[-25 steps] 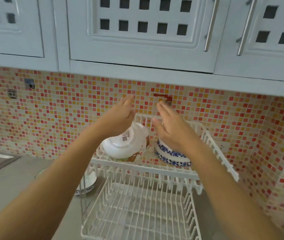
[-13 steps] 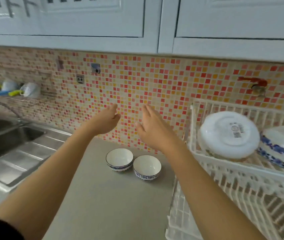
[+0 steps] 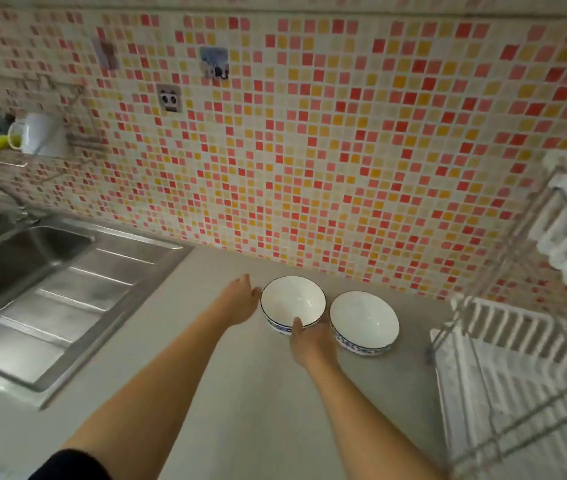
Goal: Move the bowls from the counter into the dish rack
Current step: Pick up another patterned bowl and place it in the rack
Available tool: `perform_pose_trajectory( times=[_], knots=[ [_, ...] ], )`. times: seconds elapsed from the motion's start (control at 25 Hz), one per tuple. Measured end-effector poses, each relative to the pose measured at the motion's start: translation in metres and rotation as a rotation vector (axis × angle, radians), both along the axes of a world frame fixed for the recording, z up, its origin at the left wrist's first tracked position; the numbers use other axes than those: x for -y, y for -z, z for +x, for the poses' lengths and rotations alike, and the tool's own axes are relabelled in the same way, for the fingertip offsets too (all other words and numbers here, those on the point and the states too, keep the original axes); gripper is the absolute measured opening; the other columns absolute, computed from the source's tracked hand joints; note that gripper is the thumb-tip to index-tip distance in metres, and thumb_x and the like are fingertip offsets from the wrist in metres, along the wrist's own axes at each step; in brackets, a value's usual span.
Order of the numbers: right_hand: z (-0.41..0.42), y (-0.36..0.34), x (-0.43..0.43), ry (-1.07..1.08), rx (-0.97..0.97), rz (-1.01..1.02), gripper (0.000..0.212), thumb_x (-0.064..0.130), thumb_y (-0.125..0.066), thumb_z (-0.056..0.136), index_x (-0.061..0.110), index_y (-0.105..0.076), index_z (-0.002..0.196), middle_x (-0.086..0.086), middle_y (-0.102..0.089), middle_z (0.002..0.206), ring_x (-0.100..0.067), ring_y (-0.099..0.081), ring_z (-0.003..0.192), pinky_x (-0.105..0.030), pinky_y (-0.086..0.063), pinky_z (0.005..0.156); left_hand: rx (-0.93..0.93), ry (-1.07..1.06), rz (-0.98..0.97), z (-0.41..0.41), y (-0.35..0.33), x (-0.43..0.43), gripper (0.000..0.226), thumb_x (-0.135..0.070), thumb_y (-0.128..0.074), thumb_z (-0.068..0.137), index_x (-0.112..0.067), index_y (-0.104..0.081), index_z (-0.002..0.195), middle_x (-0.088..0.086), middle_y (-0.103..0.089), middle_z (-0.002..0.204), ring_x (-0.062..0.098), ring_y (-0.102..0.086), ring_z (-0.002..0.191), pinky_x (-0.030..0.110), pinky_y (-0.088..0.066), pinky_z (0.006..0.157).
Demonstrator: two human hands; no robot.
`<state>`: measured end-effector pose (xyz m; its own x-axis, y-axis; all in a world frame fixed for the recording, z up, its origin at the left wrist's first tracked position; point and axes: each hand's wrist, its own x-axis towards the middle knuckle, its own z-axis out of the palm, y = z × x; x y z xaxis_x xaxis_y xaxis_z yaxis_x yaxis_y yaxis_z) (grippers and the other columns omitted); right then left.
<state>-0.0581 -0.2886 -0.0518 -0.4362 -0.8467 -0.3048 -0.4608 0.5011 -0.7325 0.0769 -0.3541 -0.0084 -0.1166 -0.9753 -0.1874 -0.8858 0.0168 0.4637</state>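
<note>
On the counter [image 3: 240, 393], both outstretched hands flank the left bowl [image 3: 292, 303].

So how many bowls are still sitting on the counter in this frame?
2. The left bowl sits between both hands, near the tiled wall; the right bowl stands beside it, nearer the dish rack. The rack is cut off, so bowls there may be hidden.

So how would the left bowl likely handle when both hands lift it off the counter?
The left bowl looks glazed and rigid, so probably smooth and a bit slippery. It is likely breakable if dropped on the counter. The right bowl sits very close, so the two could clink.
</note>
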Motion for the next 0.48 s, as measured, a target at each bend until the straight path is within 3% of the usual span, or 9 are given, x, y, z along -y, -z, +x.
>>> perform_pose_trajectory(
  times=[0.12,0.24,0.32,0.4,0.44,0.48],
  knots=[
    [0.003,0.036,0.023,0.107,0.111,0.004,0.057,0.037,-0.043,0.096,0.001,-0.034,0.138,-0.018,-0.05,0.137,-0.031,-0.05,0.125,-0.033,-0.039,0.101,-0.072,-0.012,0.041,-0.014,0.049,0.023,0.049,-0.027,-0.034,0.1,0.006,-0.031,0.135,0.026,-0.042,0.14,0.037,-0.042,0.129,0.039,-0.035,0.103],
    [0.005,0.077,0.048,0.244,0.271,-0.057,0.062,0.056,-0.035,0.089,0.006,-0.062,0.115,-0.014,-0.07,0.107,-0.03,-0.066,0.098,-0.042,-0.051,0.092,-0.17,-0.14,0.129,-0.027,0.086,0.038,0.049,-0.031,-0.031,0.1,0.006,-0.032,0.132,0.029,-0.049,0.131,0.042,-0.048,0.122,0.041,-0.04,0.097],
    [0.005,0.099,0.061,0.282,0.305,-0.05,0.072,0.064,-0.03,0.083,0.007,-0.068,0.103,-0.012,-0.073,0.095,-0.029,-0.07,0.085,-0.042,-0.056,0.082,-0.283,-0.265,0.222,-0.033,0.098,0.042,0.048,-0.033,-0.032,0.099,0.006,-0.037,0.127,0.028,-0.051,0.127,0.043,-0.052,0.116,0.042,-0.047,0.094],
    [0.009,0.087,0.062,0.267,0.36,-0.027,0.061,0.049,-0.035,0.091,-0.002,-0.065,0.104,-0.015,-0.071,0.1,-0.031,-0.068,0.084,-0.029,-0.055,0.08,-0.434,-0.351,0.283,-0.038,0.107,0.045,0.041,-0.027,-0.035,0.097,0.007,-0.043,0.12,0.025,-0.052,0.118,0.044,-0.059,0.107,0.043,-0.056,0.079],
    [0.008,0.079,0.061,0.265,0.384,-0.027,0.05,0.034,-0.038,0.095,-0.009,-0.062,0.102,-0.016,-0.07,0.099,-0.029,-0.066,0.078,-0.019,-0.051,0.073,-0.474,-0.371,0.295,-0.04,0.108,0.045,0.036,-0.02,-0.035,0.097,0.008,-0.044,0.118,0.023,-0.053,0.116,0.043,-0.06,0.105,0.042,-0.057,0.074],
    [0.007,0.076,0.062,0.269,0.393,-0.029,0.04,0.02,-0.038,0.096,-0.013,-0.06,0.098,-0.016,-0.068,0.092,-0.027,-0.061,0.07,-0.018,-0.049,0.063,-0.494,-0.385,0.3,-0.04,0.108,0.046,0.031,-0.012,-0.036,0.095,0.008,-0.045,0.117,0.024,-0.053,0.117,0.042,-0.059,0.106,0.041,-0.056,0.075]
  ],
)
